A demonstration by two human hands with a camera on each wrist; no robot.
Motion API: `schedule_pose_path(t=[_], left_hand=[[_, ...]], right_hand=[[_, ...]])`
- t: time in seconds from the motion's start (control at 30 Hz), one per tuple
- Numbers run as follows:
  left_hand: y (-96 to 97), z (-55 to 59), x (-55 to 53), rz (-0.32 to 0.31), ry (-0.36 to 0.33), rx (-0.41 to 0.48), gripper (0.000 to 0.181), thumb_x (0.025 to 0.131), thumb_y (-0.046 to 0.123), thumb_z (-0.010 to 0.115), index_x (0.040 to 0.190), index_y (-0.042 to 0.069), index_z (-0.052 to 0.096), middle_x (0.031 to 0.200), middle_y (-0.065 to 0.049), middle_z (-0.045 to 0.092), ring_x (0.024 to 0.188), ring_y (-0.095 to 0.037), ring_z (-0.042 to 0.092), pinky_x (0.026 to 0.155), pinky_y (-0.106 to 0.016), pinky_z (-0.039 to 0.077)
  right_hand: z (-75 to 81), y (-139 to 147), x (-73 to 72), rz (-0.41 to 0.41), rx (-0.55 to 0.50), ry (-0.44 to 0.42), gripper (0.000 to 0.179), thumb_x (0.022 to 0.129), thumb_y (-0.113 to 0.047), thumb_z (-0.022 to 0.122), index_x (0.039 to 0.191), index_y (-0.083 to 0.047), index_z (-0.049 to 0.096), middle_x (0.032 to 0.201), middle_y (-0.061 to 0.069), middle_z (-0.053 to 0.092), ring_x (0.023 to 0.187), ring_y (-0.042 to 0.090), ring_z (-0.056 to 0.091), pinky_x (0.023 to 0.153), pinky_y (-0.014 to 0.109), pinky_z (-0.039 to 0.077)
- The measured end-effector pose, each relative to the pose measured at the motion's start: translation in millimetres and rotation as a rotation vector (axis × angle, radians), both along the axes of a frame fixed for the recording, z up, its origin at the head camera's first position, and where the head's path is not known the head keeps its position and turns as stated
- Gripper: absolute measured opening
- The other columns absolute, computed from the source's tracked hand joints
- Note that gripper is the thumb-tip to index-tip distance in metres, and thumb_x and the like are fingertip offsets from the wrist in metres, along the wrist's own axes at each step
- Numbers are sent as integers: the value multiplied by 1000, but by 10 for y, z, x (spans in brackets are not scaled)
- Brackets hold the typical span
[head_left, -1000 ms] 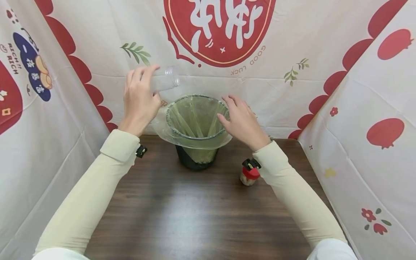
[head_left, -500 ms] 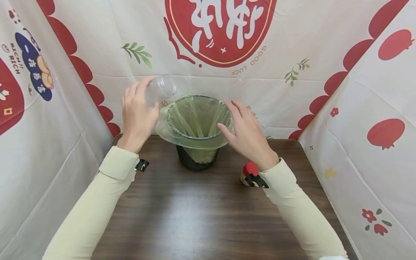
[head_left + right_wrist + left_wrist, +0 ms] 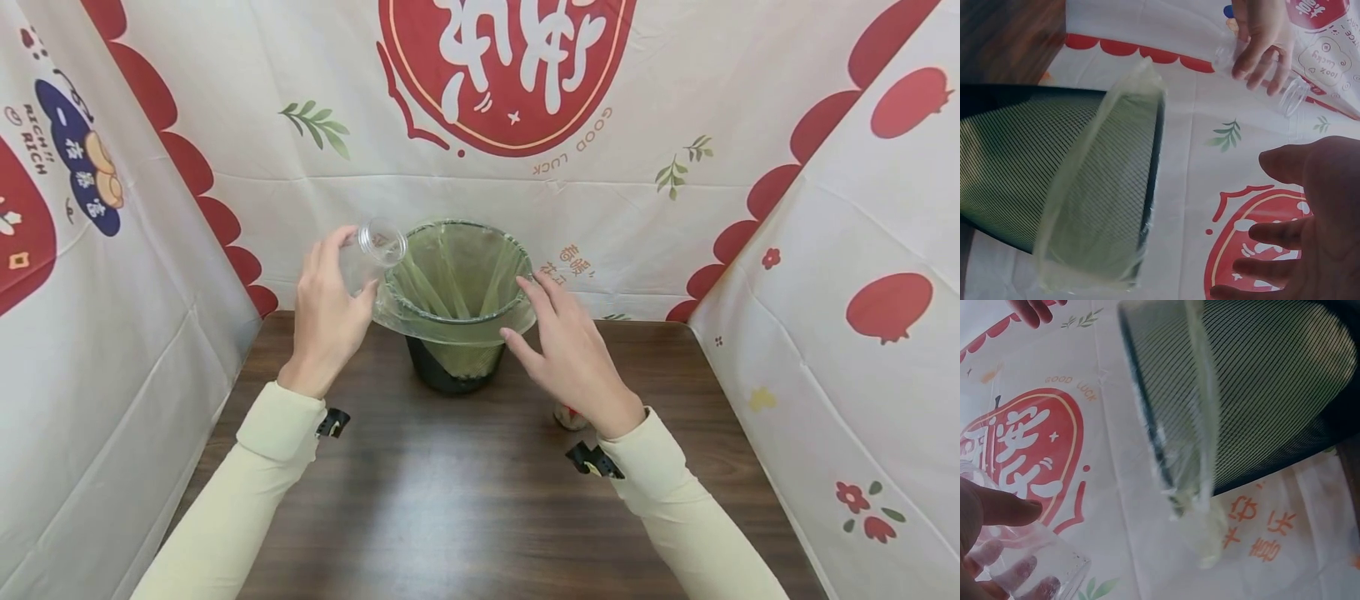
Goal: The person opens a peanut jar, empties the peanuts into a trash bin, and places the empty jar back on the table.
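Note:
My left hand (image 3: 330,312) grips a clear plastic jar (image 3: 367,254), lidless, its mouth tilted up and toward the right. In the left wrist view, the thumb and fingers wrap the transparent jar (image 3: 1047,565). Between the hands stands a black mesh bin (image 3: 442,371), lined with a pale green bag (image 3: 450,267) folded over its rim. My right hand (image 3: 566,350) hovers at the bin's right side, fingers spread and holding nothing; the right wrist view shows that hand (image 3: 1310,219) apart from the bin (image 3: 1022,162).
A small jar (image 3: 570,418) with a red lid stands on the dark wooden table (image 3: 450,500), mostly hidden behind my right hand. A printed white cloth (image 3: 247,100) hangs around the back and both sides, close behind the bin.
The left hand has lowered the clear jar toward the bin's rim and turned its mouth toward the head camera. My right hand has come down and nearer, now covering most of the red-lidded jar.

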State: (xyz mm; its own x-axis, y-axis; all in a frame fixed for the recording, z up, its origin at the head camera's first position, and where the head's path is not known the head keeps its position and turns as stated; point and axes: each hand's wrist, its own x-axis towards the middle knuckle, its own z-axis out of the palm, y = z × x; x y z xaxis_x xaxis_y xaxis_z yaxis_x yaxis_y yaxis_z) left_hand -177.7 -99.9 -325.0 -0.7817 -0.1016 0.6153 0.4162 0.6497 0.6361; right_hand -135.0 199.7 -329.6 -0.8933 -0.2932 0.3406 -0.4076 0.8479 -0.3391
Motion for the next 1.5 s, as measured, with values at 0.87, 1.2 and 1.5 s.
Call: schedule_pose_path(t=[0.87, 1.2, 1.5], left_hand=[[-271, -729, 360, 96, -202, 158, 74, 84, 2, 89, 146, 2, 49, 142, -24, 64, 131, -45, 62, 109, -61, 48], [-480, -1074, 487, 191, -293, 185, 75, 84, 5, 90, 147, 3, 50, 141, -27, 62, 134, -49, 58, 109, -66, 45], [-666, -1437, 490, 211, -309, 194, 74, 83, 0, 88, 147, -1, 51, 140, -31, 56, 134, -52, 54, 113, -67, 41]], right_hand=[[-471, 244, 223, -79, -111, -173, 72, 106, -38, 67, 168, -14, 38, 177, 12, 30, 162, 41, 30, 126, 71, 26], [-616, 348, 269, -109, -93, -187, 72, 105, -35, 69, 165, -8, 41, 173, 19, 35, 157, 46, 35, 124, 73, 27], [-803, 338, 307, -92, -44, -123, 72, 103, -34, 72, 163, -5, 43, 171, 21, 39, 156, 45, 39, 121, 75, 32]])
